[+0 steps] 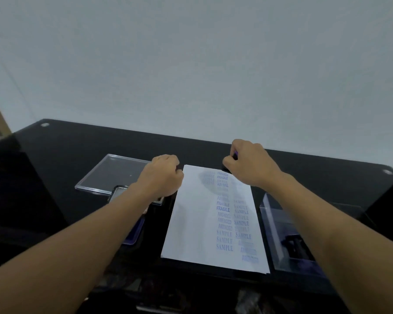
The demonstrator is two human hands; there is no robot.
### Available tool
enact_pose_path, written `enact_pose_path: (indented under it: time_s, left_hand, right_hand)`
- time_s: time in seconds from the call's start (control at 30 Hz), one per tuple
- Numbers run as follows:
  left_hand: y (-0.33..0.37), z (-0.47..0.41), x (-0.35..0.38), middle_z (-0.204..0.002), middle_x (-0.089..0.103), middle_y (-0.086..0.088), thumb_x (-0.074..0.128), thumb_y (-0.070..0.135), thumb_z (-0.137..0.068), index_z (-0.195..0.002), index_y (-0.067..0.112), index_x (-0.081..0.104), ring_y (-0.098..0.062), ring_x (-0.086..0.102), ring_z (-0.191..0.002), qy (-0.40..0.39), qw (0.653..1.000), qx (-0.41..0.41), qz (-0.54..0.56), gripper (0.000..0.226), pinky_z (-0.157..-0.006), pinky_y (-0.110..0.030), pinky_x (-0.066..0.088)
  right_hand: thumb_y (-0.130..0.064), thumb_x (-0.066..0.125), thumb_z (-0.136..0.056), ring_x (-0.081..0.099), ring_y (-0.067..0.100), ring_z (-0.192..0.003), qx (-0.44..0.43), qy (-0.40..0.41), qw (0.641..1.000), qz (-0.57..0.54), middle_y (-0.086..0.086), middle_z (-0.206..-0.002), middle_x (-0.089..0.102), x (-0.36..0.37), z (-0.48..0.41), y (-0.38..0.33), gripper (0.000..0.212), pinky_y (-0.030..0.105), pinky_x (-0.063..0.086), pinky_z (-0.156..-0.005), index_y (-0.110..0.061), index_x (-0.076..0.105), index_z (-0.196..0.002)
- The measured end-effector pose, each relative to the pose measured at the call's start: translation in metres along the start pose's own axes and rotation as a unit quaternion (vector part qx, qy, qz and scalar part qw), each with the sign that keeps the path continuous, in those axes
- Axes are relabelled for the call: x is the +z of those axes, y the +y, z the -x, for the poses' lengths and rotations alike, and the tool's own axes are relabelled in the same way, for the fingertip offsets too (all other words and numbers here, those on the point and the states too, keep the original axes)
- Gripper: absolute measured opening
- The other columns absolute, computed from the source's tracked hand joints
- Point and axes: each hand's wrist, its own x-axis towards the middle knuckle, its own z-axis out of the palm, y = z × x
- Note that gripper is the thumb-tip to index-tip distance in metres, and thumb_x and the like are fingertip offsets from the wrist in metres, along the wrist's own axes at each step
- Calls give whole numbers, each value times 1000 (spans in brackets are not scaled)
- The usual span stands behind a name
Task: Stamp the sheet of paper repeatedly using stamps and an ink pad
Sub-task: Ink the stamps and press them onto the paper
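My right hand (250, 164) is at the far edge of the sheet of paper (195, 223), fingers curled around a stamp (235, 154). Only a small purple part and a dark lower end of it show between my fingers. My left hand (162, 175) lies at the far left corner of the sheet with its fingers curled. From behind I cannot tell if it holds anything.

The sheet lies in the middle of the black table (77, 146), long side running from near to far. Its right half carries two columns of blue marks, among them FRAGILE, AMENDED and SAMPLE. The left half is blank.

Just left of the sheet is the ink pad (136, 232), dark with a purple face, and my left forearm crosses above it and hides most of it. Farther left, toward the far side, lies a clear flat lid (109, 173). It touches a silver-rimmed piece which is half hidden under my wrist.

Right of the sheet stands a clear plastic box (279, 223) with something dark inside, and my right forearm passes over its far end.

The far edge of the table meets a pale wall (191, 64) close behind my hands. Bare table shows on the far left, and also between the sheet and the near edge.
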Motion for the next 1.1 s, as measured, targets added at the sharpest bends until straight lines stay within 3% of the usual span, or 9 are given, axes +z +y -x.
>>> enact_pose_path:
  time_s: [0.23,0.4,0.5,0.6,0.7,0.83,1.0,1.1]
  left_hand:
    - [-49,59,-27,-133,54,-2,46,29,-98,-127,14,54,-21,47,-123,31,999,-39,-14,34,-103,-39,40]
    - [-105,99,-39,-124,61,-4,49,27,-95,-115,14,60,-24,54,-113,60,991,-118,-17,26,-96,-39,44]
    - [-139,116,-39,-119,64,-7,49,27,-92,-109,14,61,-26,55,-110,83,987,-135,-38,24,-96,-43,46]
    - [-165,126,-35,-136,57,-9,46,31,-94,-127,10,58,-27,48,-128,87,982,-154,-69,42,-109,-48,38]
    - [-176,132,-26,-154,41,-8,44,35,-98,-140,14,50,-27,32,-144,72,979,-165,-96,48,-118,-49,25]
    - [-179,138,-14,-156,37,0,42,35,-100,-143,21,47,-21,27,-147,103,975,-163,-107,45,-120,-46,20]
    - [-179,140,-12,-154,40,1,42,35,-99,-140,21,49,-20,31,-145,122,973,-156,-118,43,-118,-46,23]
    - [-178,141,-11,-153,41,0,41,35,-99,-139,21,49,-20,31,-144,124,973,-152,-125,43,-117,-46,23]
  right_hand:
    - [-26,56,-92,54,19,-66,-30,-32,997,-57,5,-76,60,42,40,-56,15,40,51,-59,-13,51,-85]
    - [-29,53,-88,58,26,-74,-60,-85,992,-74,4,-79,60,86,54,-99,15,43,51,-65,-17,47,-81]
    - [-30,55,-91,57,23,-72,-92,-115,986,-73,3,-81,60,110,58,-123,18,34,45,-57,-20,45,-81]
    - [-32,56,-91,59,21,-76,-133,-133,980,-68,0,-83,62,128,59,-142,24,29,42,-55,-26,39,-76]
    - [-27,55,-92,54,17,-77,-147,-153,975,-61,-7,-76,51,140,55,-157,27,27,39,-59,-29,36,-73]
    - [-28,53,-93,60,23,-83,-175,-138,974,-24,4,-91,64,154,48,-172,13,36,50,-69,-19,47,-87]
    - [-27,49,-95,62,30,-87,-217,-117,969,16,12,-98,66,166,47,-180,16,43,54,-75,-13,51,-102]
    - [-27,50,-95,61,30,-82,-213,-107,971,14,12,-94,66,176,49,-181,18,42,54,-70,-13,51,-106]
